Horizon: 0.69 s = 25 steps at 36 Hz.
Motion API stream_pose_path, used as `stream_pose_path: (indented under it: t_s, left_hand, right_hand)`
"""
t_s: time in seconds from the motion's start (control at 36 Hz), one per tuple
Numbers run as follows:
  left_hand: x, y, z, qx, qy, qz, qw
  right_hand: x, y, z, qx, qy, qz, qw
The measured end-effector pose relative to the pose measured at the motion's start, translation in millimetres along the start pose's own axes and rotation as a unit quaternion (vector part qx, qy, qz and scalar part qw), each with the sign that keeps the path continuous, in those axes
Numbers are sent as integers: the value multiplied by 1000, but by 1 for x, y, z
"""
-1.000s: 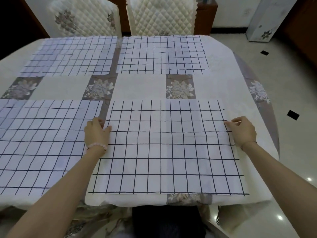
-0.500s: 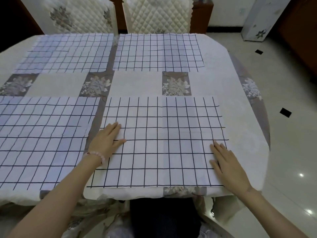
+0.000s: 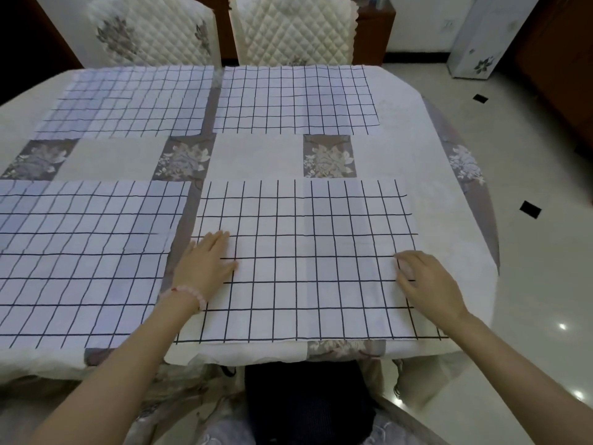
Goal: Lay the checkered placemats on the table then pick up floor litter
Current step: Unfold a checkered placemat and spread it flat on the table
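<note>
Head view, left hand (image 3: 205, 268) and right hand (image 3: 428, 285) resting open, palms down, on creased grid-checked cloth placemat (image 3: 308, 252)

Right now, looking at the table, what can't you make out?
Near-left placemat: left part cut off by the head view's edge.
Right hand: bent fingers cover the edge of the near-right placemat, so pressing or pinching is unclear.
Floor beneath the tablecloth: hidden by the cloth.
Dark squares on the floor: too small to tell inlay from litter.
</note>
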<state>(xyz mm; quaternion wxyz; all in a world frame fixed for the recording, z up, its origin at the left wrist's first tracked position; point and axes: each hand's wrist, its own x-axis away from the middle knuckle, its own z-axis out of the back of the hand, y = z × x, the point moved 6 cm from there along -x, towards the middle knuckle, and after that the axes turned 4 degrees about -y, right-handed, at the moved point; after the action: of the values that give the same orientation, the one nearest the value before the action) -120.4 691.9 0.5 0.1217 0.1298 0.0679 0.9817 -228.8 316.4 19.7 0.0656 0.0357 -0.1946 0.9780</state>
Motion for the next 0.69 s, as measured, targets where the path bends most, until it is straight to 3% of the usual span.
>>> stream_pose_path:
  t_s: [0.08, 0.25, 0.53, 0.69]
  left_hand:
    - [36, 24, -10, 41, 3, -69, 997]
    - [80, 34, -37, 4, -65, -128, 990]
    - [131, 20, -28, -53, -49, -157, 985]
    - [148, 7, -38, 3, -88, -135, 987]
  right_hand:
    - [-26, -13, 1, 5, 6, 25, 1000]
    - [-64, -27, -32, 56, -119, 81, 988]
    - [-70, -9, -23, 84, -108, -1, 991]
    - [-71, -16, -19, 83, -159, -24, 984]
